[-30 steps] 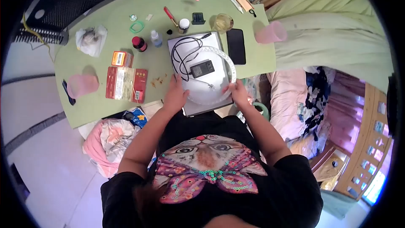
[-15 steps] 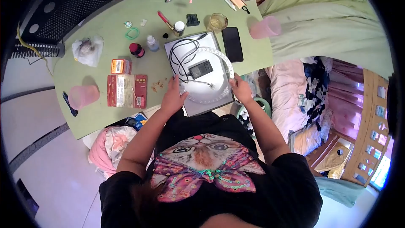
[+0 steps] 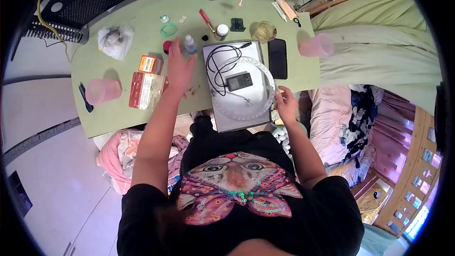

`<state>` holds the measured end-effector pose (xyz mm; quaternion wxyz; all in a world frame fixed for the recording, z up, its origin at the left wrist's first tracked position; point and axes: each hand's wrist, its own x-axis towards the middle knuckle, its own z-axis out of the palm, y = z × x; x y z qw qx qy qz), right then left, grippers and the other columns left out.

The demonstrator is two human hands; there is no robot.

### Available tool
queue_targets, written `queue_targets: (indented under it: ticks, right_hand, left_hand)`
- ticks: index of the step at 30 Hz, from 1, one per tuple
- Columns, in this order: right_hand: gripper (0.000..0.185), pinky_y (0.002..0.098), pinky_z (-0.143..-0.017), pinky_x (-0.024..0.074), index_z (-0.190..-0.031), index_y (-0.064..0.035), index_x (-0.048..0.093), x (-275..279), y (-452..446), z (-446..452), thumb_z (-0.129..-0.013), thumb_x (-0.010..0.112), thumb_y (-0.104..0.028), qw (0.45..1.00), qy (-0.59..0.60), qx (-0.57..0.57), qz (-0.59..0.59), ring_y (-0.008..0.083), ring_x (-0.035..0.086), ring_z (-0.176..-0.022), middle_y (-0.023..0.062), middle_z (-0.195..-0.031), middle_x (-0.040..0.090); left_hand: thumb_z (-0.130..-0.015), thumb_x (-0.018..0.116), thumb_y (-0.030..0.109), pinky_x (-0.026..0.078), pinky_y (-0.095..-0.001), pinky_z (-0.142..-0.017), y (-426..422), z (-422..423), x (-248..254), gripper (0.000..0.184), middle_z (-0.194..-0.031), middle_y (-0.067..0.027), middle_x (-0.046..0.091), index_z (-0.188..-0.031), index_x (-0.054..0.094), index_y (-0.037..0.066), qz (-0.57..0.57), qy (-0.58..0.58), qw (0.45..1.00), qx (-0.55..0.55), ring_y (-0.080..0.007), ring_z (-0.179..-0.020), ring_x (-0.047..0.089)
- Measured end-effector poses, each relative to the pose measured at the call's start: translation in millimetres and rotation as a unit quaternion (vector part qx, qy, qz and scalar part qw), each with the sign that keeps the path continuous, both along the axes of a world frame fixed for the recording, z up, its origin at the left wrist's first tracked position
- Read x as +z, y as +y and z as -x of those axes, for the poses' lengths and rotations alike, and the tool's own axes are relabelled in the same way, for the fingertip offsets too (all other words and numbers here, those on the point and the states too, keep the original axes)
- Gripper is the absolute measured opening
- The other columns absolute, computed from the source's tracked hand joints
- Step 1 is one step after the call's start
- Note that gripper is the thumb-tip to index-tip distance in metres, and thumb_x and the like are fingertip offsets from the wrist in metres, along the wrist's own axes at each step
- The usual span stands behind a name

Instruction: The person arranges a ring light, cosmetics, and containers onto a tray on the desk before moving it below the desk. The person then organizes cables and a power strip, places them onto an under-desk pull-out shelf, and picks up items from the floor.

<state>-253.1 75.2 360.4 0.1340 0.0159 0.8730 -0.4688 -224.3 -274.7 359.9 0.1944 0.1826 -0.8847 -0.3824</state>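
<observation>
My left hand is stretched over the desk with its fingers extended, and it partly hides a dark bottle with a red cap. Close by its fingertips stands a small clear bottle. A flat grey-white box-like slab lies at the desk's front edge. On the slab is a clear round piece with a beaded rim; inside that rim rests a black power adapter with a coiled black cable. My right hand is beside the slab's right edge, fingers loosely bent and apart, seemingly holding nothing.
A black phone, a glass cup and a pink cup are right of and behind the slab. To the left are a red package, an orange-white box, a white plastic bag and another pink cup.
My left hand has left the slab's left edge and moved up and left toward the bottles. My right hand has drawn slightly away from the beaded rim. The camera view has shifted.
</observation>
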Motion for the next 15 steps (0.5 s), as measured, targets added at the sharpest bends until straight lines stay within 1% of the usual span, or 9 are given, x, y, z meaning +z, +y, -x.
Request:
queue_targets:
  ticks: [2, 3, 5, 6, 8, 9, 11, 13, 15]
  right_hand:
    - [0.026, 0.0224, -0.043, 0.0409, -0.105, -0.0015, 0.05, 5.4, -0.8, -2.1, -0.083, 0.055, -0.016, 0.999, -0.027, 0.0, 0.039, 0.0093, 0.051, -0.049, 0.0051, -0.069, 0.054]
    - [0.026, 0.0224, -0.043, 0.0409, -0.105, -0.0015, 0.05, 5.9, 1.4, -3.3, -0.083, 0.055, -0.016, 0.999, -0.027, -0.003, 0.038, 0.0093, 0.051, -0.049, 0.0051, -0.069, 0.054]
    - [0.027, 0.0221, -0.043, 0.0413, -0.105, -0.0014, 0.05, 5.7, 6.3, -6.1, -0.083, 0.054, -0.015, 0.999, -0.027, -0.006, 0.046, 0.0091, 0.051, -0.049, 0.0052, -0.07, 0.054]
    - [0.026, 0.0218, -0.043, 0.0411, -0.106, -0.0013, 0.049, 3.3, 11.0, -7.4, -0.083, 0.054, -0.014, 0.998, -0.023, -0.007, 0.06, 0.0088, 0.051, -0.049, 0.0048, -0.07, 0.053]
    - [0.025, 0.0216, -0.043, 0.041, -0.105, -0.0012, 0.049, 1.1, 22.3, -10.6, -0.083, 0.054, -0.013, 0.998, -0.016, -0.019, 0.059, 0.0088, 0.051, -0.049, 0.0047, -0.07, 0.053]
    - [0.025, 0.0214, -0.043, 0.0409, -0.105, -0.001, 0.049, 1.0, 27.1, -12.6, -0.083, 0.053, -0.012, 0.998, -0.009, -0.026, 0.057, 0.0087, 0.051, -0.048, 0.0046, -0.07, 0.053]
    - [0.023, 0.021, -0.042, 0.0407, -0.104, -0.0011, 0.05, -0.1, 35.4, -17.4, -0.083, 0.053, -0.011, 0.996, -0.015, -0.052, 0.074, 0.0085, 0.05, -0.047, 0.004, -0.068, 0.052]
    - [0.021, 0.0206, -0.041, 0.0398, -0.103, -0.0025, 0.05, -4.1, 42.8, -23.0, -0.084, 0.052, -0.013, 0.994, -0.028, -0.073, 0.082, 0.0083, 0.049, -0.046, 0.0049, -0.071, 0.052]
    - [0.021, 0.0206, -0.041, 0.0399, -0.102, -0.0027, 0.051, -8.7, 44.2, -26.8, -0.084, 0.052, -0.013, 0.992, -0.026, -0.088, 0.085, 0.0083, 0.049, -0.046, 0.0051, -0.072, 0.053]
  left_hand:
    - [-0.07, 0.064, 0.016, 0.043, -0.0381, -0.081, 1.0, 20.2, 0.2, 0.063, -0.112, -0.0188, 0.048, -0.124, 0.033, 0.006, 0.015, -0.024, 0.999, 0.031, -0.0328, -0.097, 0.051]
    - [-0.07, 0.064, 0.016, 0.043, -0.0381, -0.081, -3.7, 28.5, -8.1, 0.063, -0.112, -0.0188, 0.048, -0.124, 0.033, 0.006, 0.014, -0.024, 0.999, 0.029, -0.0328, -0.097, 0.051]
    - [-0.069, 0.067, 0.019, 0.044, -0.0377, -0.08, -18.4, 37.4, -28.4, 0.053, -0.099, -0.0168, 0.057, -0.114, 0.044, 0.005, 0.023, -0.086, 0.996, -0.019, -0.0324, -0.091, 0.055]
    - [-0.069, 0.067, 0.019, 0.044, -0.0377, -0.08, -20.2, 37.9, -22.3, 0.053, -0.099, -0.0168, 0.057, -0.114, 0.044, 0.005, 0.024, -0.086, 0.996, -0.024, -0.0324, -0.091, 0.055]
    - [-0.069, 0.068, 0.018, 0.046, -0.0363, -0.076, -22.0, 39.5, -9.1, 0.041, -0.091, -0.0156, 0.06, -0.104, 0.051, 0.004, 0.011, -0.094, 0.996, 0.001, -0.0302, -0.087, 0.058]
    - [-0.069, 0.068, 0.018, 0.046, -0.0363, -0.076, -17.0, 39.5, 5.9, 0.041, -0.091, -0.0156, 0.06, -0.104, 0.051, 0.004, 0.014, -0.093, 0.996, -0.007, -0.0302, -0.087, 0.058]
    - [-0.07, 0.067, 0.016, 0.047, -0.0347, -0.073, -1.4, 35.0, 42.9, 0.037, -0.088, -0.0146, 0.061, -0.102, 0.052, 0.005, -0.068, 0.028, 0.996, 0.042, -0.0275, -0.087, 0.059]
    - [-0.071, 0.067, 0.015, 0.048, -0.0329, -0.071, 18.0, 40.0, 56.5, 0.037, -0.091, -0.014, 0.06, -0.104, 0.052, 0.005, -0.08, 0.062, 0.994, 0.035, -0.0259, -0.085, 0.06]
    - [-0.071, 0.067, 0.02, 0.048, -0.0319, -0.072, 36.4, 52.9, 57.8, 0.046, -0.094, -0.0118, 0.06, -0.11, 0.048, 0.005, -0.183, 0.089, 0.974, -0.094, -0.0244, -0.082, 0.06]
